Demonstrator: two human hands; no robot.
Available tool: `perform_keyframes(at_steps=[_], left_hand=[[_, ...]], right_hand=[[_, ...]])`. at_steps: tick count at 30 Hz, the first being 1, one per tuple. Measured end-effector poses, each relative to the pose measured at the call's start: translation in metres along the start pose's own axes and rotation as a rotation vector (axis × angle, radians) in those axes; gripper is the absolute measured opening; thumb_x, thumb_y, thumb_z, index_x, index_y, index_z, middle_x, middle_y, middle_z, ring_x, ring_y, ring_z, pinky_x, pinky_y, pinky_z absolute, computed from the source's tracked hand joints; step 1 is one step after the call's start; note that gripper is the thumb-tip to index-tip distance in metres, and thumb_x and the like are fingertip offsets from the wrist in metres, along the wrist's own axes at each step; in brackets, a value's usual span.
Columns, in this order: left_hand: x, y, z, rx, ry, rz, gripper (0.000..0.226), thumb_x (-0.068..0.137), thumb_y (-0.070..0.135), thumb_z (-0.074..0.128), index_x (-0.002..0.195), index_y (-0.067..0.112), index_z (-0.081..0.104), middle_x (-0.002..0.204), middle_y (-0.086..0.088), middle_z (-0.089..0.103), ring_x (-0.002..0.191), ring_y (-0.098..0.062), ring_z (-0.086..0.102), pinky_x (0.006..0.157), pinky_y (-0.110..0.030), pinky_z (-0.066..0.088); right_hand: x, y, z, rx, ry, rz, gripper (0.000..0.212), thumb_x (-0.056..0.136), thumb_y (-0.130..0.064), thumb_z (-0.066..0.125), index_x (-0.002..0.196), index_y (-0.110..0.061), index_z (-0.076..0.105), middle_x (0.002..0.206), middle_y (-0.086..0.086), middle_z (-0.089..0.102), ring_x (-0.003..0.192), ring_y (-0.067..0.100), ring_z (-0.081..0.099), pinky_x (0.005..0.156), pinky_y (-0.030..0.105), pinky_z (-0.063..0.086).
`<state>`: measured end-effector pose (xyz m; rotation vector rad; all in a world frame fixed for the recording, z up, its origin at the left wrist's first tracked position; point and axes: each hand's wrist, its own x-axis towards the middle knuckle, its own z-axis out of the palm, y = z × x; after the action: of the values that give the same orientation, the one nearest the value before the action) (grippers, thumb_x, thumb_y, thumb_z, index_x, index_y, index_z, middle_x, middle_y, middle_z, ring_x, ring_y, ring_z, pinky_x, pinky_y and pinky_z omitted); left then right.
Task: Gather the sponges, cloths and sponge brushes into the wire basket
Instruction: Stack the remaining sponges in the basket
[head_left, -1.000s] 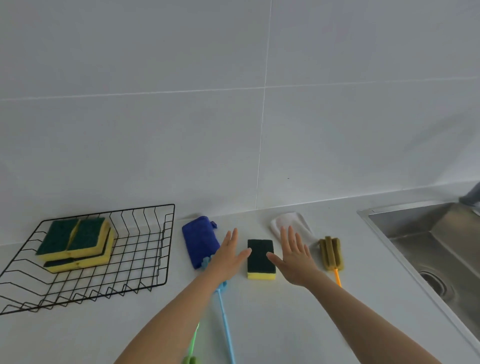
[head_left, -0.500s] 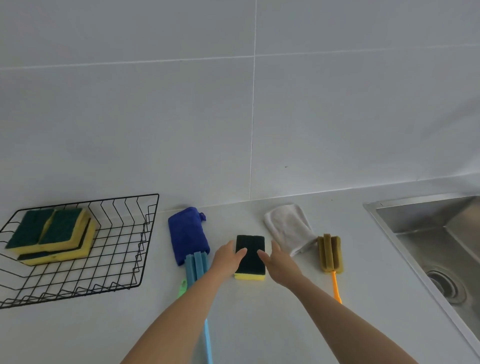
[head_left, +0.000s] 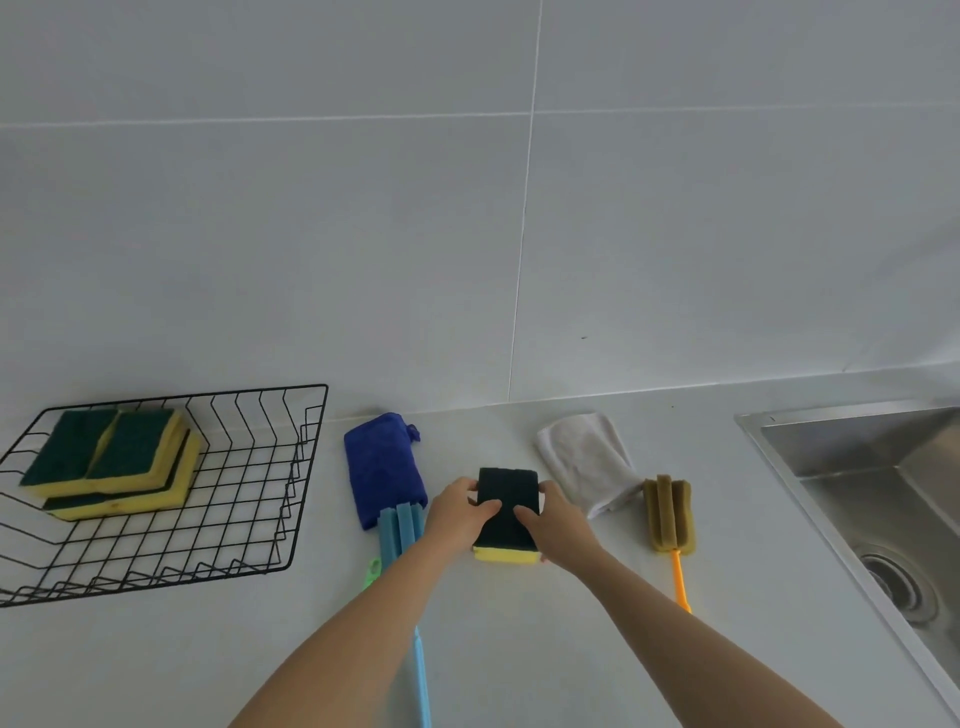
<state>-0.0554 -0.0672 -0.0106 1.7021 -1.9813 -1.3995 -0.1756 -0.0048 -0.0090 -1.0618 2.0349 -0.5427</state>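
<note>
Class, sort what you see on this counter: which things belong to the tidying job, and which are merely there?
Belongs to the job:
black wire basket
stacked green-and-yellow sponges
green-topped yellow sponge, both hands on it
folded blue cloth
white cloth
blue sponge brush
olive sponge brush

Merely there:
steel sink
</note>
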Motion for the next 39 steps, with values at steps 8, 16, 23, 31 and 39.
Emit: perform_keyframes(at_steps=[8,16,23,31,39], left_hand=[[-0.028,0.000,-0.073,-0.138,0.139,0.090,0.043,0.088,0.028,0.058,0.126,0.012,0.046,0.110,-0.009,0.059,0.095,-0.020,0.058,0.071,-0.032,0.056],[-0.062,-0.039,-0.196,-0.166,0.281,0.118,0.037,0.088,0.025,0.058,0.122,0.012,0.049,0.110,-0.012,0.061,0.097,-0.025,0.061,0.079,-0.039,0.056],[-0.068,-0.092,-0.297,-0.115,0.396,0.103,0.038,0.089,0.026,0.056,0.122,0.010,0.049,0.111,-0.013,0.061,0.098,-0.026,0.061,0.078,-0.037,0.057],[-0.043,-0.162,-0.376,0.005,0.424,0.086,0.035,0.091,0.026,0.052,0.123,0.011,0.050,0.117,-0.009,0.062,0.099,-0.019,0.059,0.080,-0.028,0.050],[0.004,-0.210,-0.406,-0.053,0.380,0.103,0.031,0.092,0.022,0.052,0.120,0.009,0.052,0.110,-0.009,0.063,0.093,-0.016,0.058,0.065,-0.016,0.046]], right_hand=[[-0.027,-0.073,0.006,0.022,0.062,-0.134,0.048,0.092,-0.034,0.047,0.132,-0.014,0.031,0.112,0.014,0.061,0.084,0.023,0.062,0.059,0.026,0.052],[-0.042,-0.181,0.069,0.097,0.001,-0.290,0.045,0.093,-0.032,0.048,0.131,-0.013,0.032,0.101,0.008,0.057,0.077,0.019,0.058,0.054,0.020,0.048],[-0.032,-0.269,0.147,0.076,-0.043,-0.409,0.049,0.093,-0.031,0.048,0.134,-0.013,0.028,0.106,0.011,0.062,0.072,0.012,0.059,0.047,0.014,0.047],[-0.005,-0.337,0.236,0.096,-0.123,-0.396,0.049,0.094,-0.030,0.047,0.135,-0.014,0.028,0.104,0.007,0.060,0.066,0.005,0.054,0.046,0.012,0.043],[0.031,-0.364,0.283,0.051,-0.127,-0.359,0.045,0.093,-0.031,0.047,0.132,-0.016,0.031,0.101,-0.003,0.052,0.077,0.006,0.053,0.052,0.011,0.040]])
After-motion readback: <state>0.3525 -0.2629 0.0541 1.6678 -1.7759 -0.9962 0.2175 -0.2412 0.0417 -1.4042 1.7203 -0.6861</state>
